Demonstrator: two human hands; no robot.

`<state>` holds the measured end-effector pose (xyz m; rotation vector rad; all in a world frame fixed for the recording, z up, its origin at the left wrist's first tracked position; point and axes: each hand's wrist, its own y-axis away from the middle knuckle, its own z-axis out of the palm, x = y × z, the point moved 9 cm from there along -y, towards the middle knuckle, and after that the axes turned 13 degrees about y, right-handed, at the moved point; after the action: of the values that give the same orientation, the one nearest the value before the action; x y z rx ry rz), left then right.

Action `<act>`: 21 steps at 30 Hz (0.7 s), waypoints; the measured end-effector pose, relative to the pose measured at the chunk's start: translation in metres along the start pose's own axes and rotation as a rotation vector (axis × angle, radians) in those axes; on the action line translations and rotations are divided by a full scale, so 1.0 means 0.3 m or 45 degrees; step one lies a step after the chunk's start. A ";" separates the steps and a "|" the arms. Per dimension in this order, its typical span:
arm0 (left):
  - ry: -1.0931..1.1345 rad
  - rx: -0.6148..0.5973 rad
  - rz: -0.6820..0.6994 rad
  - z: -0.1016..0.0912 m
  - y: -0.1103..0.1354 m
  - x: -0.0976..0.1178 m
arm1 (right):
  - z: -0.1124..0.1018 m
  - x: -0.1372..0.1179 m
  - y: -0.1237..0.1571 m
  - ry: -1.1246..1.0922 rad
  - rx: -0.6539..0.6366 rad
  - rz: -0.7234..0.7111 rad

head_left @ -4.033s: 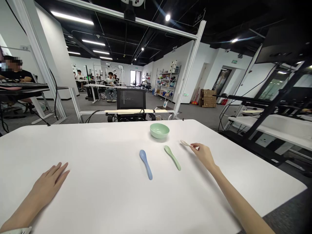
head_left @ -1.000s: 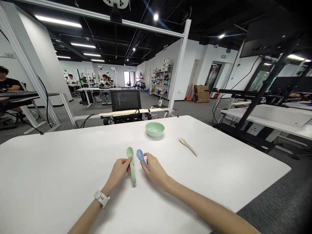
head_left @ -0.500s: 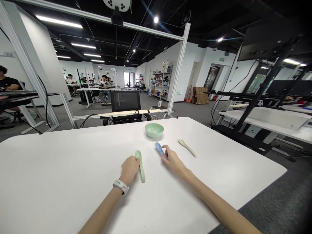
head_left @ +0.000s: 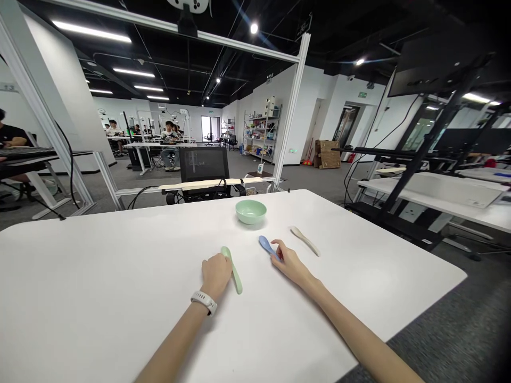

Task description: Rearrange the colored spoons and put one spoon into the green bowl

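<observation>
Visibly, from the head camera, the left hand point(head_left: 216, 274) curls over the green spoon point(head_left: 237, 277) on the white table point(head_left: 99, 298), its fingertips hidden, so I cannot tell whether it pinches. The right hand point(head_left: 291, 264) has its thumb and forefinger parted around the blue spoon point(head_left: 265, 244), grip unclear, with the cream spoon point(head_left: 305, 241) beside it and the green bowl point(head_left: 250, 213) beyond.
</observation>
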<state>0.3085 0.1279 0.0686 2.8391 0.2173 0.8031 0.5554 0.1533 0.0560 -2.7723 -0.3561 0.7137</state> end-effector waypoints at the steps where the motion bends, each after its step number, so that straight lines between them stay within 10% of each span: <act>1: -0.018 0.001 0.005 0.000 0.001 0.004 | -0.002 0.002 0.000 0.005 0.006 0.000; 21: -0.215 0.049 0.091 0.030 -0.009 0.009 | 0.018 0.013 0.007 0.028 -0.029 -0.001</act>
<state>0.3153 0.1298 0.0617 2.9459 0.1090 0.5731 0.5564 0.1534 0.0491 -2.7985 -0.3633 0.6831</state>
